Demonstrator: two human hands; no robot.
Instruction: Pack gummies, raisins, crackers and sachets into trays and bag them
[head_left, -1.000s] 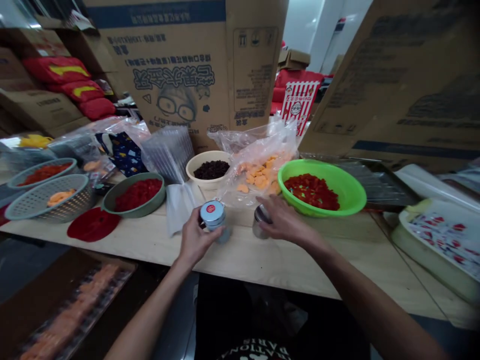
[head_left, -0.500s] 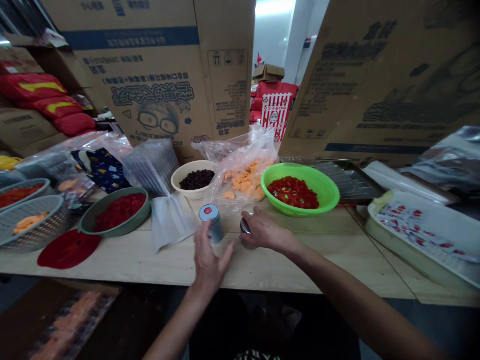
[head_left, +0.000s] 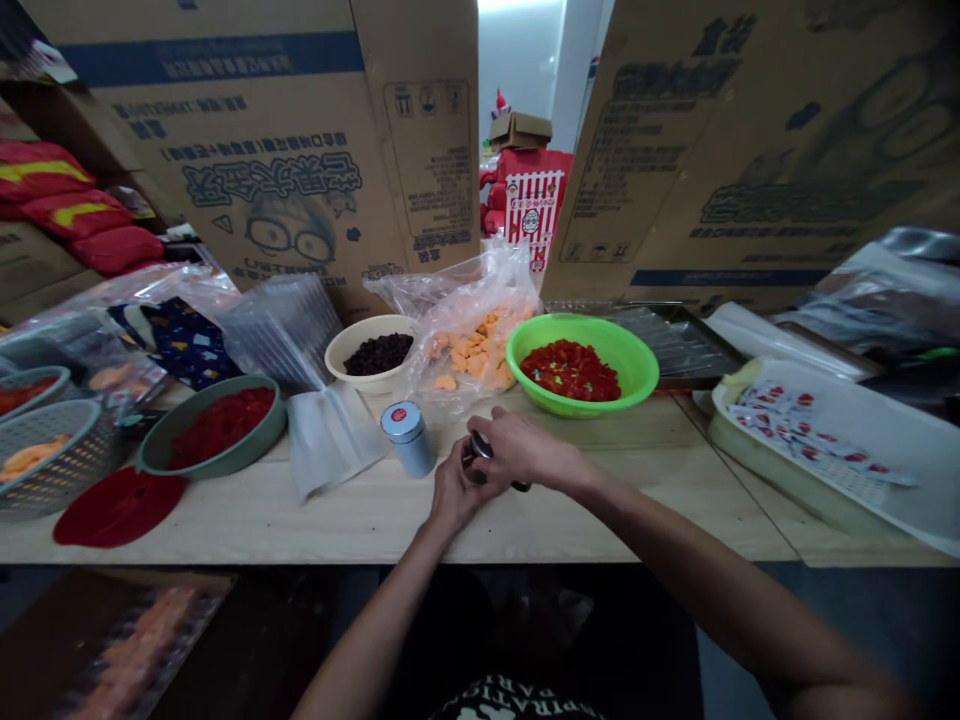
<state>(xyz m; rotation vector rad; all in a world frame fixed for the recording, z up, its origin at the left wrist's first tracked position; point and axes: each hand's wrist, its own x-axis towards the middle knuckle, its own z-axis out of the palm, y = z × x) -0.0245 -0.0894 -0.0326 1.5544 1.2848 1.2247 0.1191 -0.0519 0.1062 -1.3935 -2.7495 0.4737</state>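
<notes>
Both of my hands meet over the wooden table (head_left: 360, 525), around a small dark object with a shiny, rounded metal-like part (head_left: 481, 446); its kind does not show. My right hand (head_left: 519, 452) grips it from the right, and another dark end shows below that palm. My left hand (head_left: 455, 490) closes on it from the left, fingers partly hidden. Just left of my hands stands a light-blue cylindrical tin (head_left: 409, 440) with a red round label on its lid. Behind them lies a clear bag of orange pieces (head_left: 471, 355).
A bright green bowl (head_left: 637, 385) of red pieces stands behind right, a cream bowl (head_left: 337, 350) of dark pieces behind left. Farther left are a grey-green bowl (head_left: 225, 462) and a red lid-like disc (head_left: 112, 510). A white tray (head_left: 900, 440) holds small packets. Cardboard boxes (head_left: 420, 180) rise behind.
My left hand has moved right, from open beside the tin to closing on the dark object with my right hand. The view has shifted slightly.
</notes>
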